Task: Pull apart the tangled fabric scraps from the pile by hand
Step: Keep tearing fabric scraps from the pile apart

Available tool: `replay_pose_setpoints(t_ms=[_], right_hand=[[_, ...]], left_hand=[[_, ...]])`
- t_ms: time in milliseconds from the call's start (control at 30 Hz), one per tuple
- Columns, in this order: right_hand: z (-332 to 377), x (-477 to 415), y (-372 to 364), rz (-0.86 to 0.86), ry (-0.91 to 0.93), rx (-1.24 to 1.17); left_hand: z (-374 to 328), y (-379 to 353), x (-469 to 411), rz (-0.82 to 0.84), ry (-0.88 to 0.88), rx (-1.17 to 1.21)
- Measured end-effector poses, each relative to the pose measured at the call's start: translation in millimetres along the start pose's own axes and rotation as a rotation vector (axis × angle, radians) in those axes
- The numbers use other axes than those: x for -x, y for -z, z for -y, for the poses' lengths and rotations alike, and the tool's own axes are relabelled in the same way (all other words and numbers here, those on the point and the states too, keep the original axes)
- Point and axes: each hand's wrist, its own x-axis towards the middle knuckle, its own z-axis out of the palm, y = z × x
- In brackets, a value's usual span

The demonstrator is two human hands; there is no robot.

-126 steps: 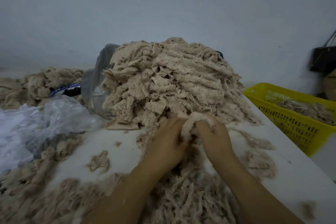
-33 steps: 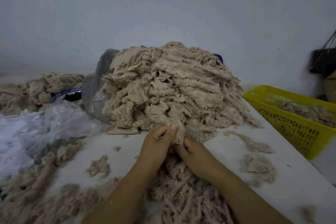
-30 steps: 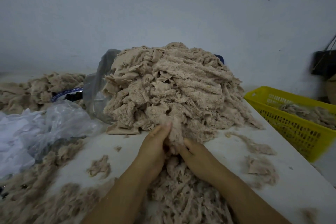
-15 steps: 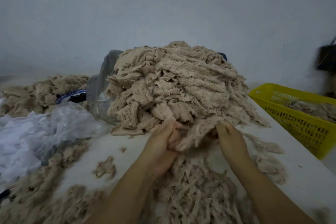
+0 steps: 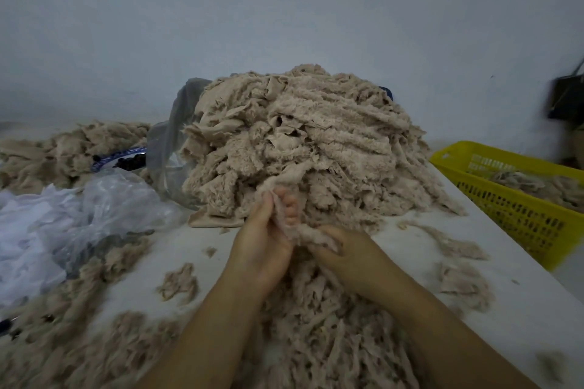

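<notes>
Setting: white counter (image 5: 196,249) against a pale wall, in dim light.
Pile (image 5: 316,142): a tall heap of beige fabric scraps at the counter's middle, its front edge meeting both hands.
Left hand (image 5: 262,249): grip closed, fingers curled round a fuzzy scrap (image 5: 286,181) that rises into the pile.
Right hand (image 5: 350,259): just beside the left, grip pinching the same scrap's lower end.
Loose scraps (image 5: 316,325): spread beneath both forearms.
Sides: crumpled plastic bag (image 5: 79,215) at left; yellow basket (image 5: 512,215) at right, scraps inside.

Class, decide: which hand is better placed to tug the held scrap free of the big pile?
Probably left: the left hand pinches the scrap right where it leaves the pile; the right hand grips only its lower tail.
</notes>
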Motion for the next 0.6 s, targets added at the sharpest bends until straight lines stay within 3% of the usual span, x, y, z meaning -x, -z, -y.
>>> replay_pose_setpoints(t_ms=[100,200,300,400,500,600], right_hand=[[-8,0,12,-0.165,-0.096,-0.107],[-10,0,16,-0.203,-0.105,-0.140],[-5,-2,10,-0.229,-0.073,-0.121],[-8,-1,5,-0.255,-0.093,-0.024],[-9,0,7,-0.281,-0.062,0.019],[-6,-2,9,-0.252,-0.080,-0.095]], left_hand=[[-14,13,-4,-0.003,-0.063,-0.055],[-6,15,0,-0.023,-0.133,-0.708],[10,11,6,0.094,-0.101,-1.253],[14,12,4,0.137,-0.121,-1.324],[8,14,3,0.049,-0.096,-1.140],[6,13,4,-0.015,-0.080,-0.991]])
